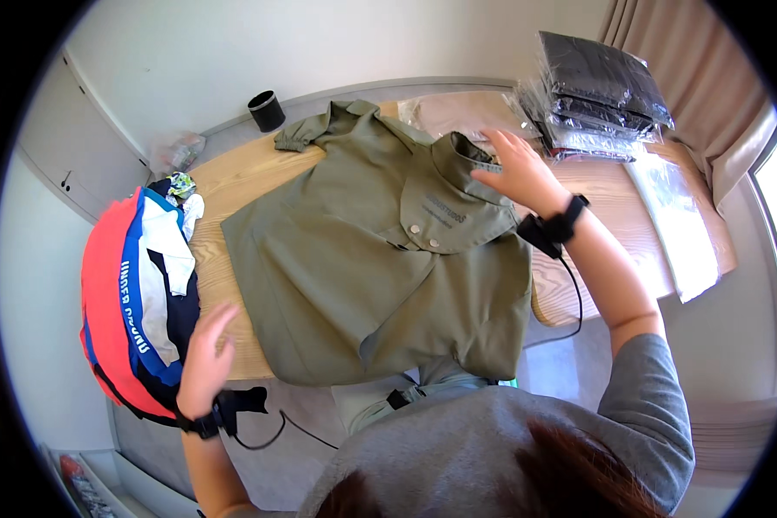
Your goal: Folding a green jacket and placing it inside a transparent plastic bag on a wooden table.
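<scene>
An olive-green jacket [345, 233] lies spread over the wooden table, its collar toward the far right and its hem hanging at the near edge. Two snap buttons and dark lettering show on its front flap; one elastic-cuffed sleeve points to the far left. Over the collar, my right hand [522, 173] has its fingers stretched out and grips nothing; whether it touches the fabric I cannot tell. My left hand [207, 358] is beside the table's near left edge, between the jacket and the red bag, its fingers apart and holding nothing. Black bands with cables circle both wrists.
A red and blue bag [112, 293] full of clothes stands at the left. Plastic-wrapped dark garments [609, 82] are stacked far right, near clear plastic bags [678, 229] and a packed beige garment [466, 114]. Behind the table is a black bin [266, 112]. The wooden table [591, 285] has a rounded edge.
</scene>
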`<state>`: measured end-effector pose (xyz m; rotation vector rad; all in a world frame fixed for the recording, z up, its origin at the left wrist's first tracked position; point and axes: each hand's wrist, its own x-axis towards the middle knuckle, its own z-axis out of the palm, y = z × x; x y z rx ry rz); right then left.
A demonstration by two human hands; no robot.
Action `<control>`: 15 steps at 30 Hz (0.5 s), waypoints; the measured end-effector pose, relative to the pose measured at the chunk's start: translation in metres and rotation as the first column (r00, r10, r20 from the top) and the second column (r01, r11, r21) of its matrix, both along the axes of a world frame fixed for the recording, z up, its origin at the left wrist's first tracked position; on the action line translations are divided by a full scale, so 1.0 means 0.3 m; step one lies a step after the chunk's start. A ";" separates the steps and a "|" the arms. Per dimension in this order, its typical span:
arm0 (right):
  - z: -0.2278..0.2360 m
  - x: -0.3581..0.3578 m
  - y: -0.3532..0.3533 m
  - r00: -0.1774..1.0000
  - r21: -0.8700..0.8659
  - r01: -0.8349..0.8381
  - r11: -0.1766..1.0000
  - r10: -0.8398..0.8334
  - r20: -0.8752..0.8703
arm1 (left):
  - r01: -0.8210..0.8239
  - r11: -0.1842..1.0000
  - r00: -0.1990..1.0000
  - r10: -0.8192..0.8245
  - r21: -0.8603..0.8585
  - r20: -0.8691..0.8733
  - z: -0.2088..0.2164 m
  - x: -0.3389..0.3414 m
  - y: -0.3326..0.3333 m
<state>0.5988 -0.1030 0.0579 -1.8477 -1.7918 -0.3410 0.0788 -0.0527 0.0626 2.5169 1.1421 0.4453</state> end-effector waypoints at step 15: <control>-0.239 0.446 0.302 0.433 -0.251 0.167 0.954 -0.300 -0.850 | -0.173 0.979 0.899 0.112 -0.108 -0.424 -0.273 0.186 0.701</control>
